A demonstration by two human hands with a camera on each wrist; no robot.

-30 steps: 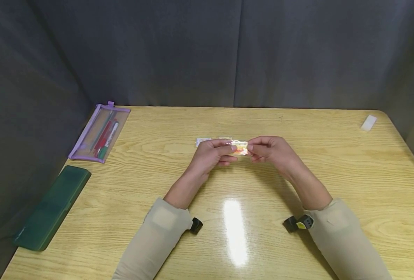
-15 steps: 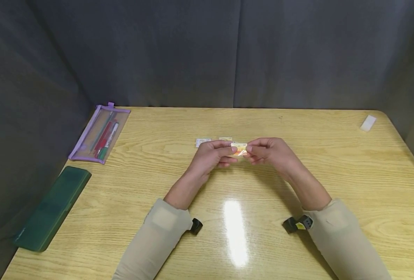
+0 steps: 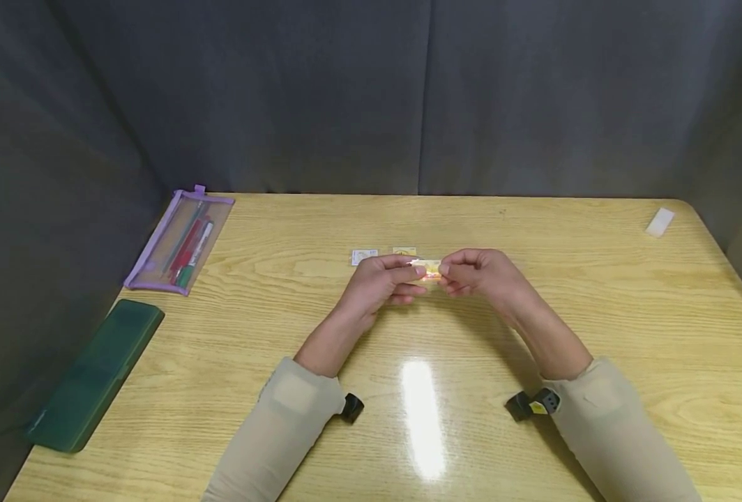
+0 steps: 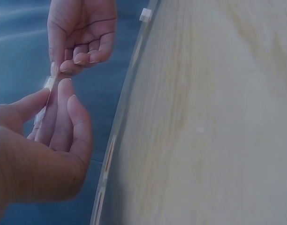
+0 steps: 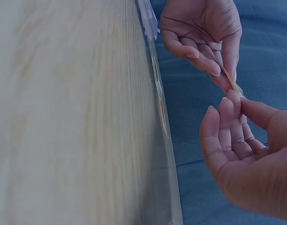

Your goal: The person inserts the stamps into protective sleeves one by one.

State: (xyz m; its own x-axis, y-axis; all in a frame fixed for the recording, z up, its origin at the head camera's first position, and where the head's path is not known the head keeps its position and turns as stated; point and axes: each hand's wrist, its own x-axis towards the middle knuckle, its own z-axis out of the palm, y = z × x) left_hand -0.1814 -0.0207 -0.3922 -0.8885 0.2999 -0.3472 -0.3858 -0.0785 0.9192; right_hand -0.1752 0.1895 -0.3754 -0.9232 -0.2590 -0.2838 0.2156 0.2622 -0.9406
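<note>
Between my two hands, above the middle of the table, is a small glossy yellow-and-orange stamp [image 3: 432, 270] with a pale border. My left hand [image 3: 383, 284] pinches its left end between thumb and fingers. The right hand [image 3: 485, 277] pinches the opposite end with thumb and index finger. Seen edge-on in the right wrist view, the stamp [image 5: 235, 86] is a thin strip between the fingertips. Just behind the left hand, a whitish stamp [image 3: 365, 256] and a yellow stamp [image 3: 404, 251] lie flat on the table.
At the left edge are a purple-trimmed mesh pouch [image 3: 185, 244] holding several pens and a dark green flat case [image 3: 97, 376]. A white eraser-like block [image 3: 660, 222] lies at the far right corner. Dark curtains [image 3: 371, 97] stand behind the table [image 3: 597, 279].
Glare on the held stamp has shifted as its tilt changes slightly. Both hands keep their pinch and appear slightly lower in view; the yellow stamp behind them shows a little more.
</note>
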